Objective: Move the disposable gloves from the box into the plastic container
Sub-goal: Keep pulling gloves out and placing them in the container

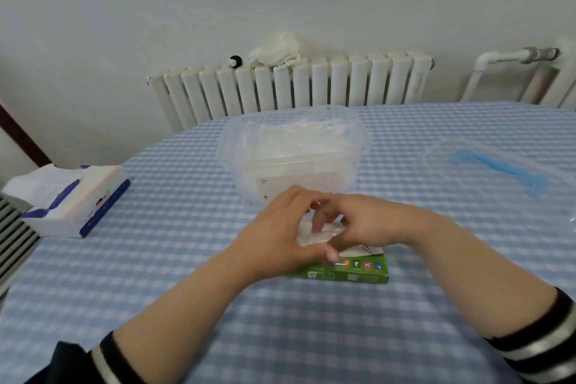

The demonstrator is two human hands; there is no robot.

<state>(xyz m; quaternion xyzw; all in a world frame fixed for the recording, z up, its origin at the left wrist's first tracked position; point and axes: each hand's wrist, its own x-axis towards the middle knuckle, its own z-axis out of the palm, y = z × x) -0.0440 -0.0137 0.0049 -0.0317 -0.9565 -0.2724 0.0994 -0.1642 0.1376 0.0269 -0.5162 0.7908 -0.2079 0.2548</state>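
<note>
Left hand (282, 227) and right hand (371, 221): I see both curled, pinching one clear wad of disposable gloves (314, 235) above one green box (352, 270), near centre of tabletop (280, 337). One plastic container (296, 150) just beyond, holding clear film. One tissue pack (71, 199) far left.

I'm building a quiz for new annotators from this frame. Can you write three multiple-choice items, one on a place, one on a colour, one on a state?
1. Where is the plastic container relative to the glove box?
A. Beyond it
B. Left of it
C. Under it

2. What colour is the glove box?
A. Red
B. Green
C. Black

3. What are the left hand and right hand doing?
A. Resting flat on the table
B. Together gripping clear gloves above the box
C. Lifting the tissue pack

Answers: 1 A, the container sits farther from the person; 2 B, its sides are green; 3 B, fingers curl round the film.
</note>
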